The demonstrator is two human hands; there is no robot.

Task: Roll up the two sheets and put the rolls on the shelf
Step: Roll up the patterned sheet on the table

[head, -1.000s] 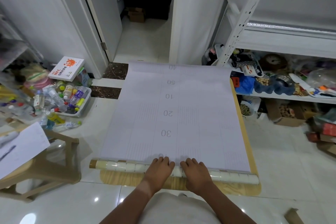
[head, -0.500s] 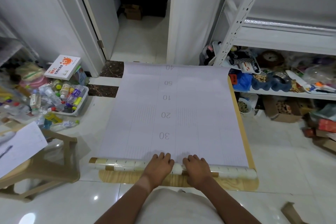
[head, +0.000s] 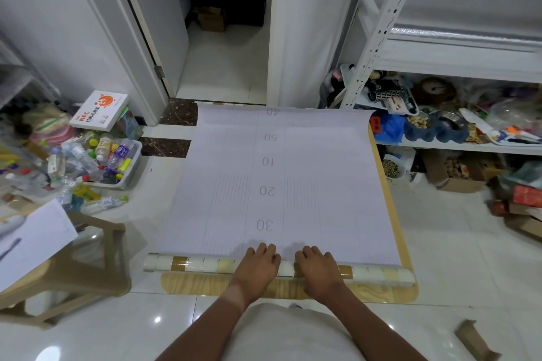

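While the roll [head: 205,265] is pressed under both palms at the near edge of the wooden table [head: 390,293], a risk of uneven winding is judged to exist. The left hand [head: 256,265] and the right hand [head: 318,268] are laid flat on the roll's middle, just beside each other, with fingers extended onto the sheet [head: 281,179]; nothing is gripped. Because both ends of the roll are left unguided, one end could be advanced faster than the other, and a cone or a crease would result. The roll's left end is seen to overhang the table edge, so sagging there is possible. The far edge of the sheet hangs past the table's far end and could be dragged askew. A second sheet cannot be told apart with certainty, and no roll is seen on the shelf [head: 457,66] at the right.

Compared with the earlier frames, the roll has been advanced slightly toward the far side: the printed "30" now lies just beyond the fingertips, and the mark that was partly covered near them is no longer visible.
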